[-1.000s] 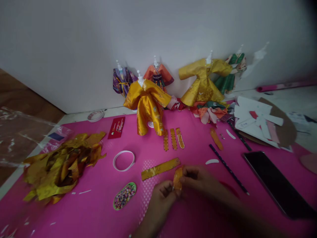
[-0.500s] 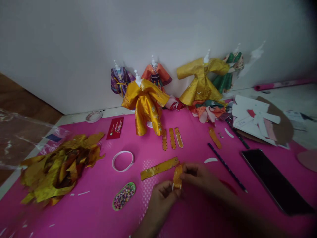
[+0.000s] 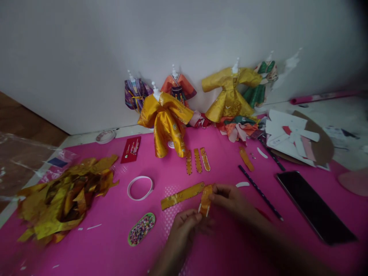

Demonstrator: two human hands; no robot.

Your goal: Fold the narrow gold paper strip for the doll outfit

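Both hands meet low in the middle of the view over the pink mat (image 3: pixel 115 214) that covers the bench. The right hand (image 3: pixel 230 197) pinches the upper end of a small gold fabric piece (image 3: pixel 206 199) between thumb and fingertips, holding it upright just above the mat. The left hand (image 3: pixel 184 224) sits right beneath it with its fingertips curled at the piece's lower end, where a bit of white shows; whether it actually grips the piece there is too blurred to tell. Just to the left of the piece, a long gold strip (image 3: pixel 182 195) lies flat on the mat, slanting up to the right, its near end almost touching the held piece. An oval dish of coloured beads (image 3: pixel 141 229) lies near the left hand, and a white ring (image 3: pixel 140 188) lies beyond it. Three short gold tabs (image 3: pixel 197 161) lie side by side farther back, in front of a gold robe on a small stand (image 3: pixel 165 122). A heap of gold scraps (image 3: pixel 63 197) lies at far left. A dark pencil (image 3: pixel 260 191) and a black phone (image 3: pixel 313 207) lie to the right of the hands.
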